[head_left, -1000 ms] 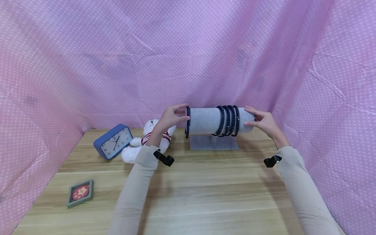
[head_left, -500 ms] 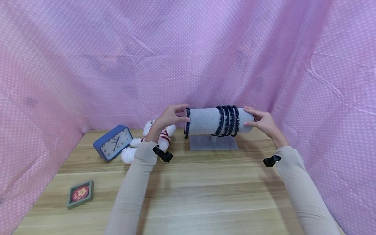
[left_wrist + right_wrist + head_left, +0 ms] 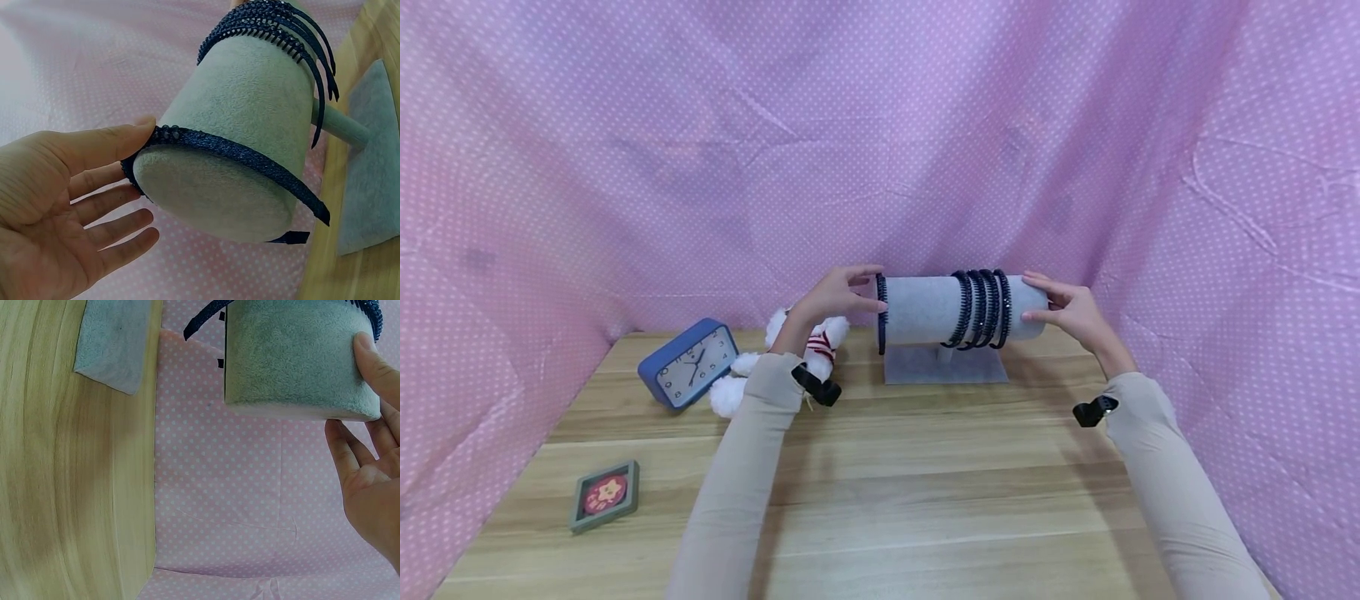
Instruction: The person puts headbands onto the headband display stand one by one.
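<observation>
A grey velvety headband stand has a horizontal roll on a post above a flat base. At the roll's left end sits a dark navy headband with beads and comb teeth, its open ends pointing down. My left hand pinches that headband near its top, thumb in front and fingers behind. Several similar dark headbands hang side by side toward the right part of the roll. My right hand holds the roll's right end, thumb on the near side; some fingers are hidden behind it.
On the left of the wooden table are a blue clock, a white plush toy partly behind my left arm, and a small framed picture. Pink dotted cloth hangs close behind the stand.
The left headband has straightened and shifted slightly right onto the roll's end, its lower part swinging in. My left hand moved with it a little; my right hand stays on the roll.
</observation>
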Demonstrator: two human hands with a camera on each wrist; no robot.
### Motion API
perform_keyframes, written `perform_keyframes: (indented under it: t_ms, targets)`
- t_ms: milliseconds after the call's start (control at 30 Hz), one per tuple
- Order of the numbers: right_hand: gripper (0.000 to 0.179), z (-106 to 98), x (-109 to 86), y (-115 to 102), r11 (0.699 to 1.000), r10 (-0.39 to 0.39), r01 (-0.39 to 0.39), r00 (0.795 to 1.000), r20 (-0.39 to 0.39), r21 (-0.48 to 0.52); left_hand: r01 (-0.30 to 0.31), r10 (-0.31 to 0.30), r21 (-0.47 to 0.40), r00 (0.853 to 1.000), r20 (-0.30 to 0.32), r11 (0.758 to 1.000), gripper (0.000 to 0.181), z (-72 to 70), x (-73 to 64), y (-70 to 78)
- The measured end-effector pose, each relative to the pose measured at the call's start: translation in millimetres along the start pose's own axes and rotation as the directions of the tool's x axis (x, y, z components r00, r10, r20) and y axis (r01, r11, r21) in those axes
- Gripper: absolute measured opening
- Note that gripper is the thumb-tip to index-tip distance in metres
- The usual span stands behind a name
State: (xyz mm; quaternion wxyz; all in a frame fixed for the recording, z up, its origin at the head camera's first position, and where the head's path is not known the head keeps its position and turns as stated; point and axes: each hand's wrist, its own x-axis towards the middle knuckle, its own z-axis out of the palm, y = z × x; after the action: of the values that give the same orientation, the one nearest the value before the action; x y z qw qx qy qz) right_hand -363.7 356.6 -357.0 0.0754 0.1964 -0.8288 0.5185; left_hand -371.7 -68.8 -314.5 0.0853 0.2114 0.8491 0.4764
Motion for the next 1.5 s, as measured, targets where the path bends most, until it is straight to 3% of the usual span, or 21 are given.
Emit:
perform_keyframes:
  t_ms: [467,800,1067,1500]
  targets:
    - [0.064,0,-0.9,0,1.000,0.017,-0.017,1.000,0.001,0.005,-0.023,0.023,0.021,1.000,-0.010,1.000,0.070,3.7,1.0,1.8]
    - [0.065,0,-1.0,0,1.000,0.016,-0.016,1.000,0.000,0.007,-0.056,0.062,0.148,0.997,-0.038,0.987,0.070,11.9,10.7,7.5]
    - [0.065,0,-1.8,-2,0.999,0.033,-0.033,0.999,0.005,-0.012,-0.073,0.079,0.133,0.996,-0.041,0.988,0.072,18.8,18.4,9.4]
    - [0.066,0,-2.2,-4,0.999,0.042,-0.041,0.999,0.009,-0.012,-0.057,0.067,0.219,0.997,-0.039,0.974,0.070,35.1,22.0,27.0]
